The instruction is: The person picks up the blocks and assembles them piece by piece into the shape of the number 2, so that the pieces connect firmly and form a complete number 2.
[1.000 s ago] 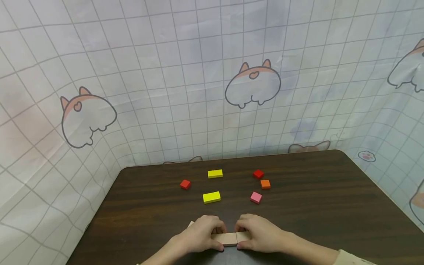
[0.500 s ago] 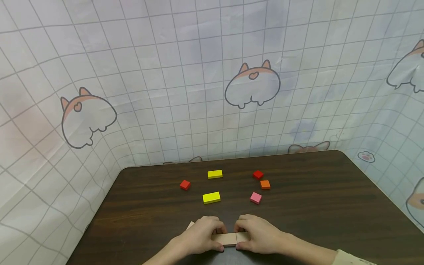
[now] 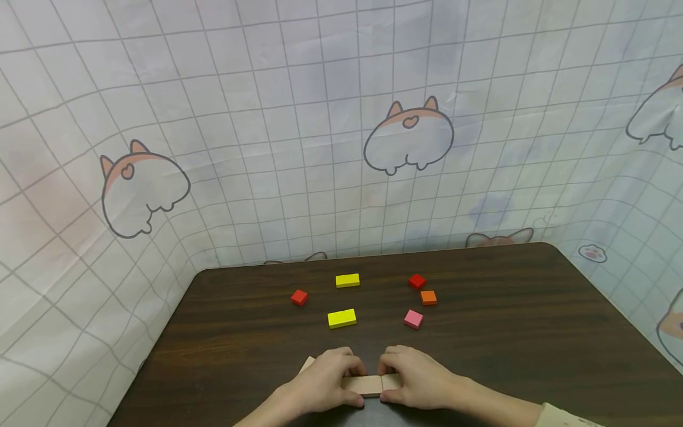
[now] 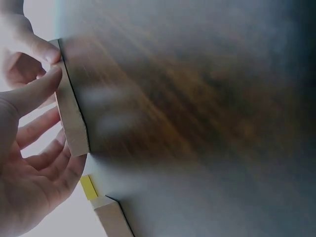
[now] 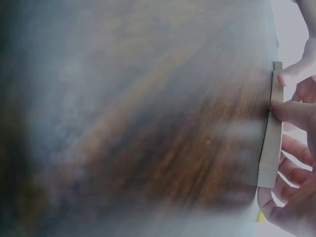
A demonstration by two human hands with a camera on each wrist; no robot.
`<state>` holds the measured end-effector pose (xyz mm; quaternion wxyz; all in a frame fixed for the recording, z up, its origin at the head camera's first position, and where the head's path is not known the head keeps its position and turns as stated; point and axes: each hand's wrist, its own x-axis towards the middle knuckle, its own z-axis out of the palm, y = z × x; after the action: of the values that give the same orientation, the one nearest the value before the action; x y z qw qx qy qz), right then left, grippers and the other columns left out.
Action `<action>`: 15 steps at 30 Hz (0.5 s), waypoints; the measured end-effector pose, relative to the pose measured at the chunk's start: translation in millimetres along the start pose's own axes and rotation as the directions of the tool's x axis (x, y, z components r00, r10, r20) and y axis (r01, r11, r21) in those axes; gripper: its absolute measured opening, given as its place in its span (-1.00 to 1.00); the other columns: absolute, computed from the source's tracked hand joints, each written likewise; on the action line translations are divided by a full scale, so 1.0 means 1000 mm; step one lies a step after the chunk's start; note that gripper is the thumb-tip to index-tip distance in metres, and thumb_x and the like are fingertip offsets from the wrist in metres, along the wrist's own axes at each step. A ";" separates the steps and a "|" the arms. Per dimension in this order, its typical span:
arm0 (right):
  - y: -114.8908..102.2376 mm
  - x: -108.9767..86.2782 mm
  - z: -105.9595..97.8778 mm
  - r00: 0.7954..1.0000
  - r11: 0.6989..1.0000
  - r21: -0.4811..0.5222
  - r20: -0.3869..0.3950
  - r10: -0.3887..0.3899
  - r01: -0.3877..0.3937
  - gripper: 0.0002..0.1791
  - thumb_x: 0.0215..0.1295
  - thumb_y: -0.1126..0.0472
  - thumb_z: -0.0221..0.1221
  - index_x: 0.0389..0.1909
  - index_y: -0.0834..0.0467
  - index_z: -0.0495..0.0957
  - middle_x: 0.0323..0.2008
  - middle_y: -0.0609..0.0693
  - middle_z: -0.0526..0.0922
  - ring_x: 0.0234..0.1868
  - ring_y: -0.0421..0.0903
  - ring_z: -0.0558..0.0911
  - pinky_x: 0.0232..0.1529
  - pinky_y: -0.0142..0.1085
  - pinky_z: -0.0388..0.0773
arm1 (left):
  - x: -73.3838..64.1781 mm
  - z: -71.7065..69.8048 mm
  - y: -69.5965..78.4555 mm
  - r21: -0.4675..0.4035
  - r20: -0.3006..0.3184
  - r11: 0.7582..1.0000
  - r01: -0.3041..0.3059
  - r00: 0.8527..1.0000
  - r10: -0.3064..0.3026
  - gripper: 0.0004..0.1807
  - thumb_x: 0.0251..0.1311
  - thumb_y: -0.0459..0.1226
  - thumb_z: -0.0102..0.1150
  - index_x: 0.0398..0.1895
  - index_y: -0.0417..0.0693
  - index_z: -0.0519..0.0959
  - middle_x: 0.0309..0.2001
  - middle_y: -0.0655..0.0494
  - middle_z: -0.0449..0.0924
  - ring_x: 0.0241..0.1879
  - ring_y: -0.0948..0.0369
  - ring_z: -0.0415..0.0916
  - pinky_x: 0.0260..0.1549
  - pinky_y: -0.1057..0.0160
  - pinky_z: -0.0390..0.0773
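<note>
Two plain wooden blocks lie end to end on the dark table, a thin seam between them. My left hand grips the left wooden block, thumb on the near side and fingers on the far side. In the same way my right hand holds the right wooden block, whose outer end it hides in the head view. The two thumbs come close together near the seam, as the left wrist view shows. Partly hidden behind my left hand is another wooden block.
Farther back on the table lie two yellow blocks, the nearer yellow block and the farther yellow block. A red block is left of them; another red block, an orange block and a pink block are right.
</note>
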<state>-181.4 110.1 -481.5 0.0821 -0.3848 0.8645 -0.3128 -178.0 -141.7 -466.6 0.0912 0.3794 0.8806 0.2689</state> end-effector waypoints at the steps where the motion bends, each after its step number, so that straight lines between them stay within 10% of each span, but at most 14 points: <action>1: 0.000 0.000 0.000 1.000 1.000 0.000 0.001 0.000 0.000 -0.77 0.23 -0.02 0.46 -0.25 -0.09 0.61 -0.32 -0.34 0.47 -0.34 -0.35 0.43 -0.33 -0.42 0.44 | -0.001 0.000 0.001 -0.005 -0.010 1.000 0.008 1.000 -0.008 -0.64 0.08 -0.07 0.59 -0.10 0.04 0.72 -0.22 0.35 0.53 -0.27 0.45 0.46 -0.27 0.44 0.50; 9: -0.001 -0.001 0.000 1.000 1.000 -0.009 -0.008 -0.010 0.010 -0.77 0.21 -0.01 0.47 -0.25 -0.08 0.61 -0.33 -0.34 0.47 -0.35 -0.36 0.42 -0.35 -0.43 0.43 | -0.016 -0.002 0.003 -0.137 -0.156 0.988 0.073 0.983 -0.094 -0.68 0.20 -0.10 0.50 -0.01 0.06 0.71 -0.09 0.34 0.58 -0.06 0.32 0.54 -0.07 0.22 0.57; 15: -0.002 -0.001 0.000 1.000 1.000 -0.021 -0.017 -0.005 0.005 -0.76 0.21 -0.01 0.47 -0.26 -0.09 0.60 -0.33 -0.33 0.46 -0.35 -0.35 0.42 -0.33 -0.42 0.43 | -0.027 -0.004 0.006 -0.289 -0.302 0.947 0.139 0.926 -0.227 -0.75 0.26 -0.19 0.44 -0.03 0.04 0.70 -0.06 0.32 0.59 0.02 0.12 0.56 0.01 -0.07 0.55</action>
<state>-179.6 109.9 -480.2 0.0698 -0.3851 0.8675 -0.3070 -157.2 -159.0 -460.7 0.0161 0.2288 0.8717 0.4330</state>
